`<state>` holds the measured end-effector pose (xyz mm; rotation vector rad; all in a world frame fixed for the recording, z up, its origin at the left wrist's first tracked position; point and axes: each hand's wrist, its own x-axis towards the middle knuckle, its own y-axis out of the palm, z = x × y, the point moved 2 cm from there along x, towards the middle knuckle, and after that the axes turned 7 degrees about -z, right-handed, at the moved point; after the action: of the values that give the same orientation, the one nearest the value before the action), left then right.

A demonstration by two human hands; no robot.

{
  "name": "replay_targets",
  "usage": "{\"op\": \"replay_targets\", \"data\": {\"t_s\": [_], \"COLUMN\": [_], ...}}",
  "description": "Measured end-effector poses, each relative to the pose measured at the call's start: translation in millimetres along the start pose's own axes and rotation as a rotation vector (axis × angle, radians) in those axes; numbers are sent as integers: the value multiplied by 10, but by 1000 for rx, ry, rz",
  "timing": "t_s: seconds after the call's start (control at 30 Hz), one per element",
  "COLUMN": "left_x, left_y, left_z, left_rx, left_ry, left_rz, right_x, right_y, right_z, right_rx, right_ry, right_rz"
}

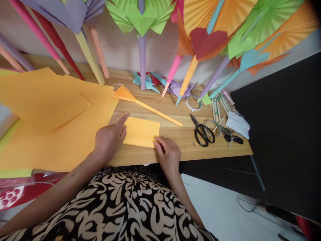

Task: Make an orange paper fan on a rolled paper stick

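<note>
A small yellow-orange paper rectangle lies flat on the wooden table in front of me. At its left edge rests my left hand, index finger stretched toward the upper left corner and thumb apart from it; the other fingers are curled under. My right hand has its thumb and fingers closed on the lower right corner of that paper. Just beyond it lies an orange rolled paper stick with a pleated paper end and loose thread.
Large orange sheets cover the table's left side. Black scissors, a tape roll and thread snips lie to the right. Paper fans on sticks, one with a purple stick, lean against the wall. The table's front edge is close to me.
</note>
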<state>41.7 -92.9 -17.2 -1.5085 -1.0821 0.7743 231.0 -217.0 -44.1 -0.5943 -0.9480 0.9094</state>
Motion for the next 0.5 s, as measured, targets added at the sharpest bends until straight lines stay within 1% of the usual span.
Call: {"op": "replay_targets", "data": {"t_s": [0.13,0.33,0.43,0.5], "left_x": [2,-13,-11,-17], "left_y": [-7,78,100,75], "left_z": [0,25,36,55], "left_rx": [2,11,-18,-61], "left_ry": [8,47,30,17], "left_rz": [-4,-65,-51,-59], "right_x": [0,-6,-3,0], "right_y": [9,3,10,20], "right_z": [-6,2,3,1], "right_rx": [7,30,30,26], "right_ry": [15,40,43,48], "right_rz": [-7,1,-4,-7]}}
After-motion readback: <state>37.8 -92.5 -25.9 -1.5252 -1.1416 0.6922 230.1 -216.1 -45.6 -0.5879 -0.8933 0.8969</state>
